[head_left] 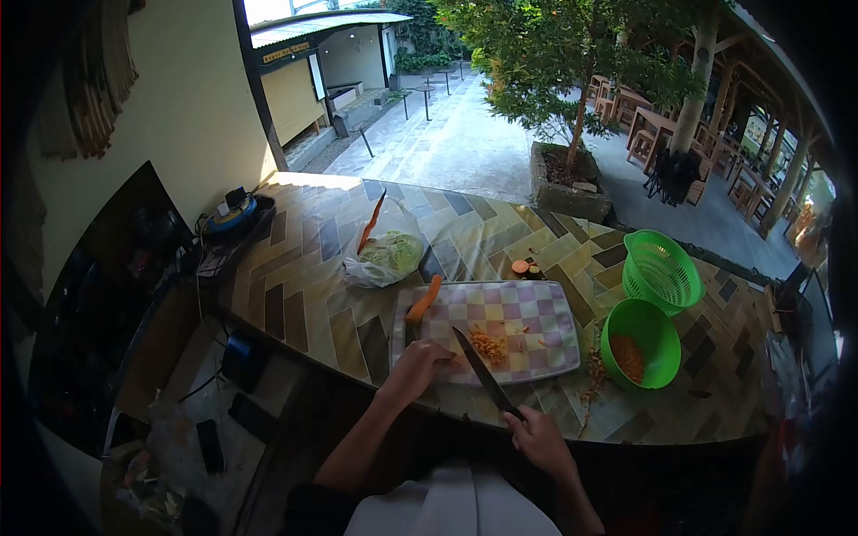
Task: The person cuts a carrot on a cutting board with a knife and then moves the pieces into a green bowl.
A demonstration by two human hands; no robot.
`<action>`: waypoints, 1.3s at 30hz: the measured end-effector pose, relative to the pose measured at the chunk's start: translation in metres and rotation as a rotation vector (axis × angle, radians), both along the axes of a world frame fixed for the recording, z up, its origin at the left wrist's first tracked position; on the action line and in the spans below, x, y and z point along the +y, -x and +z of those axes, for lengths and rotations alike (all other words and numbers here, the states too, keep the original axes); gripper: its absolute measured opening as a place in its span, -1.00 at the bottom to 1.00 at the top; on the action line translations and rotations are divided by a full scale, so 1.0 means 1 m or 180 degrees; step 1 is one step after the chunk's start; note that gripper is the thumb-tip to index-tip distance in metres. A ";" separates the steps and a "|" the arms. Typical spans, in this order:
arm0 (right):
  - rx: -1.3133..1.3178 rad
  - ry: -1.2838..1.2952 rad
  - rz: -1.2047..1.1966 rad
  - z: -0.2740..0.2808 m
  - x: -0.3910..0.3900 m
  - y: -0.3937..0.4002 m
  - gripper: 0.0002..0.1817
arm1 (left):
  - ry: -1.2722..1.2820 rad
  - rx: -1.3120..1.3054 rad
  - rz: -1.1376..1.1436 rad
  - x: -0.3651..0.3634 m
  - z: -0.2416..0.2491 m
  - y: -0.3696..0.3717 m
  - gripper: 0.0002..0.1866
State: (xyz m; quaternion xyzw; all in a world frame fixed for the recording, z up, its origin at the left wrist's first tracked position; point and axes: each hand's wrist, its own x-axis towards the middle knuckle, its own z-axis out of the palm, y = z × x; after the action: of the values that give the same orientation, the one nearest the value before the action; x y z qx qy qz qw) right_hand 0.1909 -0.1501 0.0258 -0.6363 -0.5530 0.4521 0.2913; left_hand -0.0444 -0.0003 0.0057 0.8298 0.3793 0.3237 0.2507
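My right hand [536, 436] is wrapped round the handle of a long dark knife [483, 372], whose blade points up and left over a checkered board [545, 313]. At the board's lower left edge rests my left hand [420, 366], fingers together; what they hold, if anything, is too small to name. Chopped orange bits [487, 346] lie mid-board, right of the blade. A piece of carrot [424, 301] leans on the board's upper left. Right of the board, a green bowl [661, 344] contains chopped orange pieces [628, 359].
Behind the board are a plastic bag of cabbage [391, 255], a thin carrot [372, 221] and cut carrot ends [520, 266]. A green colander [666, 271] touches the bowl's area. Scraps [593, 380] lie beside the board. A dark screen [112, 313] stands left.
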 end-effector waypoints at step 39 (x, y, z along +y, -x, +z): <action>0.0276 0.0098 -0.0062 -0.003 0.002 -0.010 -0.65 | 0.0109 0.0103 -0.0382 0.013 -0.007 -0.004 -0.82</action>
State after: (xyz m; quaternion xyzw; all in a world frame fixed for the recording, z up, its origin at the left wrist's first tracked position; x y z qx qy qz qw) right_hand 0.2009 -0.1485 0.0230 -0.6259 -0.5265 0.4849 0.3096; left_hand -0.0402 0.0132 -0.0013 0.8517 0.3384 0.2880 0.2777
